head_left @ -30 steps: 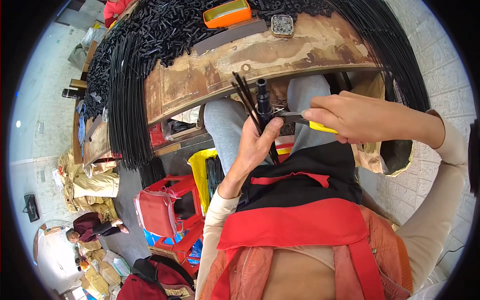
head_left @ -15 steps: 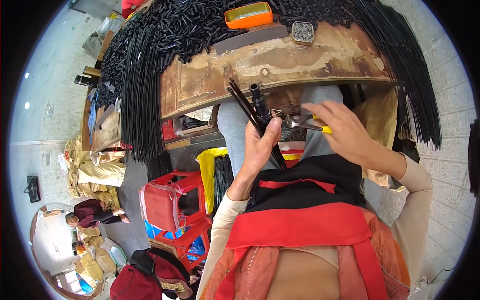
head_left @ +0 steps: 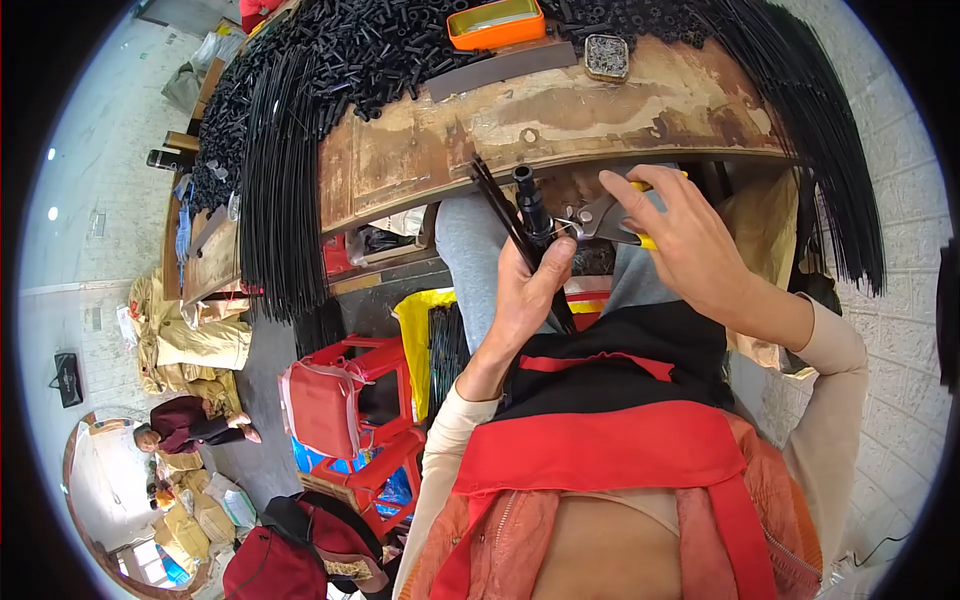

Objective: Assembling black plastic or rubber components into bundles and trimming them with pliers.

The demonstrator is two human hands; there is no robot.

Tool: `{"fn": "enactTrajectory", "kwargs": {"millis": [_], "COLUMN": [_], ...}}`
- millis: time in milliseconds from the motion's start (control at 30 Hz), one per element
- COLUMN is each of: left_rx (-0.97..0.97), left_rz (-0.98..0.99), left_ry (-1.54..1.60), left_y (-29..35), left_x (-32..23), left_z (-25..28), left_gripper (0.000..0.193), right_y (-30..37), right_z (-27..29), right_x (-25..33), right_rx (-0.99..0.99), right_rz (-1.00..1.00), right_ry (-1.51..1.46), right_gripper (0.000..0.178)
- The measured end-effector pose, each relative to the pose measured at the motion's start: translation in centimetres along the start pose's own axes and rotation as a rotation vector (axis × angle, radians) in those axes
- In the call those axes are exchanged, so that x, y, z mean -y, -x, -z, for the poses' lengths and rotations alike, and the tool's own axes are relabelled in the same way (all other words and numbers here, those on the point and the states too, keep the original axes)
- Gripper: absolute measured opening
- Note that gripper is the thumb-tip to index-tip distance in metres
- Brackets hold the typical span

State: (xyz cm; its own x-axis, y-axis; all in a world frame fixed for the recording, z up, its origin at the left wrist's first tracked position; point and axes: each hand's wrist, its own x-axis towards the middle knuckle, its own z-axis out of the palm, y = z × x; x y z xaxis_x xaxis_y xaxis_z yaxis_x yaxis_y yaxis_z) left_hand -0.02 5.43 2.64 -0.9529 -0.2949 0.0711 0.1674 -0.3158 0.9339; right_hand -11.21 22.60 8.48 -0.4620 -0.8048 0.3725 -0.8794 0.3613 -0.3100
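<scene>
My left hand (head_left: 530, 290) is closed around several thin black rods (head_left: 492, 197) and a thicker black ribbed tube (head_left: 533, 203) with an open upper end. A short bit of thin wire appears to stick out beside the tube, just above my thumb. In my right hand (head_left: 685, 240) are pliers with yellow handles (head_left: 646, 241). Their metal jaws (head_left: 590, 218) point left and reach the wire by the tube; whether they grip it is too small to tell. My right fingers are partly stretched over the handles.
The wooden bench (head_left: 590, 110) bears a heap of short black tubes (head_left: 380, 55), an orange tin (head_left: 495, 28), a small box of metal bits (head_left: 606, 58) and a flat dark strip (head_left: 503, 71). Black rods (head_left: 275, 190) overhang its edge. Red stools (head_left: 335, 410) stand left; a person sits farther off.
Both hands have shifted slightly to the right with the tube, rods and pliers. The pliers have turned, and their handles look farther apart; my right fingers have lifted and spread.
</scene>
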Motion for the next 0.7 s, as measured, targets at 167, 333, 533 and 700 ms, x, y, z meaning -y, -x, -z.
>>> {"fn": "enactTrajectory", "kwargs": {"millis": [167, 333, 533, 700], "left_rx": [0.007, 0.048, 0.238, 0.157], "left_rz": [0.004, 0.046, 0.111, 0.089], "left_ry": [0.024, 0.060, 0.176, -0.020], "left_y": [0.0, -0.6, -0.2, -0.8], "left_x": [0.0, 0.0, -0.2, -0.6], "left_z": [0.6, 1.0, 1.5, 0.9], "left_gripper": [0.020, 0.019, 0.015, 0.012], "right_y": [-0.7, -2.3, -3.7, -0.5], "right_z": [1.1, 4.5, 7.3, 3.1], "right_x": [-0.2, -1.5, 1.0, -1.9], "right_rx": [0.045, 0.220, 0.984, 0.058], "right_rz": [0.070, 0.330, -0.501, 0.259], "right_ry": [0.224, 0.279, -0.708, 0.065], "right_gripper": [0.050, 0.046, 0.052, 0.045]}}
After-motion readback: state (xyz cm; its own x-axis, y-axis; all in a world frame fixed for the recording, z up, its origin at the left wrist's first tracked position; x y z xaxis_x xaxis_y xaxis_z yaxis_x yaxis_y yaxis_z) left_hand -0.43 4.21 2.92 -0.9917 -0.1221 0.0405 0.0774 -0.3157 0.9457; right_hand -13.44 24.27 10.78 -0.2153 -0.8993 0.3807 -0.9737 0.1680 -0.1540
